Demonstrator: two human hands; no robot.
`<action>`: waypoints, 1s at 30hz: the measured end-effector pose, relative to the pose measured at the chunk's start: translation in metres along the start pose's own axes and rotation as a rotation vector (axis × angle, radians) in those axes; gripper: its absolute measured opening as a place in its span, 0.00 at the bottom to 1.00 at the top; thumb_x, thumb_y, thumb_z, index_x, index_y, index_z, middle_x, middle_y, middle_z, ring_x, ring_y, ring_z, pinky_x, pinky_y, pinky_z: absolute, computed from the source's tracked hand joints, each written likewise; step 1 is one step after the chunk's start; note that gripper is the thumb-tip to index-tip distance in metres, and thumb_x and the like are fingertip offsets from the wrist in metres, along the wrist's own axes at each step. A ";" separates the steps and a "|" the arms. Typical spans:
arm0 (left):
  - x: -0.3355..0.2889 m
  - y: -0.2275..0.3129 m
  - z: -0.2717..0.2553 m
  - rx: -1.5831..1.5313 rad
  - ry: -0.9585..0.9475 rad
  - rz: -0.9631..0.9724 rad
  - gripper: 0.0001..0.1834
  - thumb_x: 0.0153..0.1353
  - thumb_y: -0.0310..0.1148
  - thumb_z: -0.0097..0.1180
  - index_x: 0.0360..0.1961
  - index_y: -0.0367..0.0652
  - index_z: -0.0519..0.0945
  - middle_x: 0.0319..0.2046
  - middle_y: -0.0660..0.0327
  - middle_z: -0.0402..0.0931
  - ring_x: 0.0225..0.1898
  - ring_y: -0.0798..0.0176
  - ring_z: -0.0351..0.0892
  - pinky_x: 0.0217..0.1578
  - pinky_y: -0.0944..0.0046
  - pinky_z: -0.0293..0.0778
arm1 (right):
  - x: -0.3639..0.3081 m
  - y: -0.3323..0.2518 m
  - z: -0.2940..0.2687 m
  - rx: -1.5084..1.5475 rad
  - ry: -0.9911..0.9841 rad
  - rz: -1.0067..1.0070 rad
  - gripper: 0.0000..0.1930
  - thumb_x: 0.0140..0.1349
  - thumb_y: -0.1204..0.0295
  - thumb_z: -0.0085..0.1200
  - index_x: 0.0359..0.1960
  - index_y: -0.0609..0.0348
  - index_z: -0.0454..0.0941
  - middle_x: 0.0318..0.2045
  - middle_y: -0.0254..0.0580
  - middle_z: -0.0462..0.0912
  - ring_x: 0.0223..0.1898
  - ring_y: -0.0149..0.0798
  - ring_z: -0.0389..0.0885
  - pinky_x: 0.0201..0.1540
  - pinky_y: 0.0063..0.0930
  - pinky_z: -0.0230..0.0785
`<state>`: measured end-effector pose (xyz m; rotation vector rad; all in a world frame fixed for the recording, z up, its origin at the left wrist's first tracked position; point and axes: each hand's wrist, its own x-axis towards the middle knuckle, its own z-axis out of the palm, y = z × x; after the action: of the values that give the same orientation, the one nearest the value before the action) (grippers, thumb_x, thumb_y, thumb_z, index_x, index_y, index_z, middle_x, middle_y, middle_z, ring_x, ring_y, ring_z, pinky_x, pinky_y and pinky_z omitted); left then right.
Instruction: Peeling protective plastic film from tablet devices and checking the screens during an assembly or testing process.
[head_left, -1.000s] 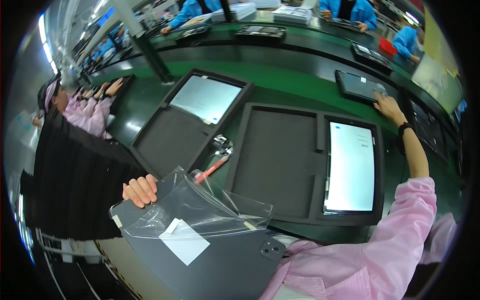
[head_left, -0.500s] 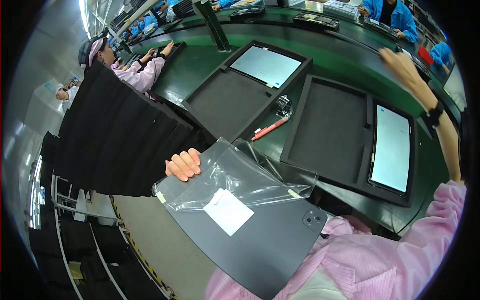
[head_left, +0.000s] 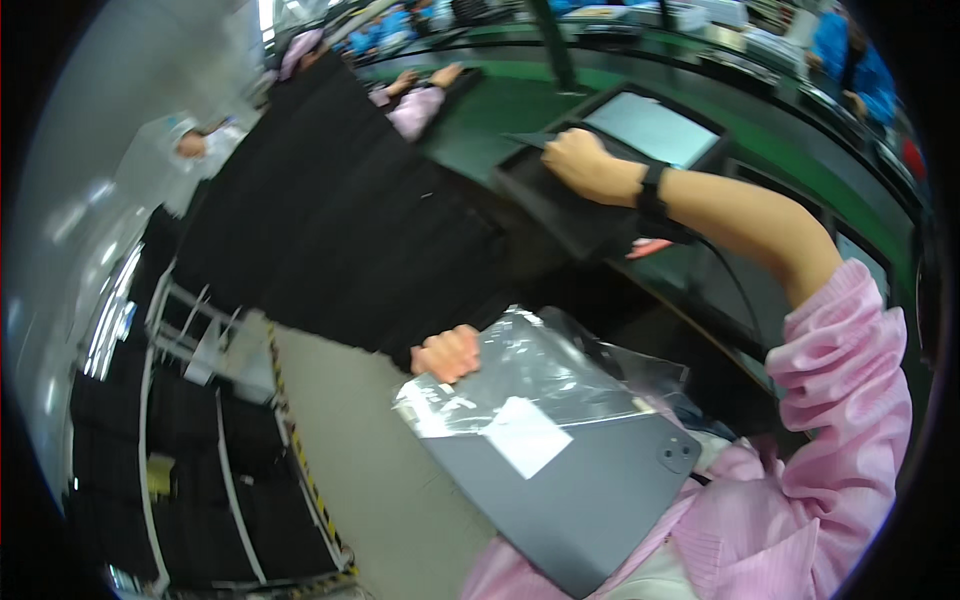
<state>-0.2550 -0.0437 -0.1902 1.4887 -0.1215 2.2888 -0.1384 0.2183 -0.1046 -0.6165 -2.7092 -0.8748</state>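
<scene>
A grey tablet hangs back side up before my body, its camera bump near the right corner. Clear plastic film covers its upper part, and a white paper label lies over the film's lower edge. My left hand grips the tablet's upper left corner through the film. Stretched out over the far black tray is my right hand, fingers curled closed. A dark flat edge shows at its fingertips; blur hides what it is. A black band circles my right wrist.
A tablet with a lit screen sits in the far tray. Past my forearm lies a second black tray, partly hidden, with a red pen nearby. Black sheeting stands at left, beside a co-worker's hands.
My right hand has swung from the far right across to the far tray and its fingers have closed. The view has turned left; my left hand still holds the tablet.
</scene>
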 end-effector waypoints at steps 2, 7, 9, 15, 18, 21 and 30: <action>-0.002 0.009 -0.023 0.015 -0.087 -0.039 0.28 0.65 0.35 0.16 0.18 0.43 0.71 0.20 0.59 0.70 0.23 0.59 0.70 0.32 0.59 0.66 | 0.010 -0.011 -0.002 -0.035 -0.133 -0.007 0.04 0.49 0.70 0.52 0.24 0.49 0.80 0.28 0.39 0.81 0.33 0.35 0.80 0.30 0.27 0.69; -0.005 0.005 0.004 -0.064 0.188 -0.007 0.31 0.65 0.35 0.13 0.14 0.44 0.70 0.16 0.60 0.67 0.20 0.61 0.68 0.30 0.61 0.66 | 0.011 -0.003 -0.002 0.246 -0.348 0.060 0.19 0.55 0.55 0.50 0.26 0.61 0.80 0.30 0.49 0.80 0.34 0.44 0.80 0.34 0.33 0.72; -0.001 0.002 -0.001 -0.058 0.170 -0.003 0.31 0.65 0.35 0.14 0.14 0.45 0.70 0.15 0.60 0.67 0.19 0.61 0.67 0.29 0.62 0.65 | 0.008 0.008 -0.026 0.686 -0.643 0.253 0.25 0.57 0.50 0.46 0.30 0.65 0.78 0.29 0.54 0.79 0.34 0.53 0.78 0.38 0.41 0.70; 0.043 -0.060 -0.004 -0.209 -0.136 -0.131 0.27 0.64 0.32 0.16 0.14 0.45 0.68 0.17 0.60 0.68 0.20 0.61 0.69 0.30 0.62 0.67 | -0.091 0.036 -0.121 0.888 -0.232 0.049 0.22 0.60 0.55 0.45 0.34 0.66 0.77 0.24 0.50 0.79 0.26 0.46 0.77 0.30 0.35 0.68; 0.077 -0.094 0.027 -0.235 -0.153 -0.202 0.27 0.65 0.32 0.16 0.16 0.45 0.69 0.18 0.60 0.67 0.21 0.61 0.68 0.32 0.61 0.64 | -0.155 0.036 -0.198 1.102 -0.146 0.217 0.18 0.60 0.60 0.47 0.34 0.67 0.77 0.23 0.47 0.79 0.23 0.37 0.74 0.27 0.26 0.65; 0.090 -0.131 0.039 -0.319 -0.270 -0.217 0.27 0.65 0.32 0.15 0.17 0.44 0.69 0.18 0.60 0.67 0.22 0.61 0.68 0.31 0.62 0.63 | -0.204 0.037 -0.217 1.216 -0.020 0.218 0.15 0.58 0.63 0.50 0.34 0.66 0.77 0.26 0.45 0.80 0.26 0.33 0.75 0.27 0.21 0.65; 0.086 -0.210 0.148 -0.641 -0.247 -0.289 0.33 0.65 0.36 0.11 0.10 0.45 0.68 0.12 0.61 0.66 0.16 0.61 0.67 0.26 0.63 0.65 | -0.280 0.056 -0.152 1.425 -0.029 0.903 0.30 0.52 0.56 0.57 0.50 0.67 0.67 0.39 0.45 0.76 0.36 0.32 0.75 0.34 0.23 0.69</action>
<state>-0.0786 0.1297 -0.0809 1.3214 -0.6051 1.6125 0.1481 0.0780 -0.0496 -1.1610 -1.8961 1.1403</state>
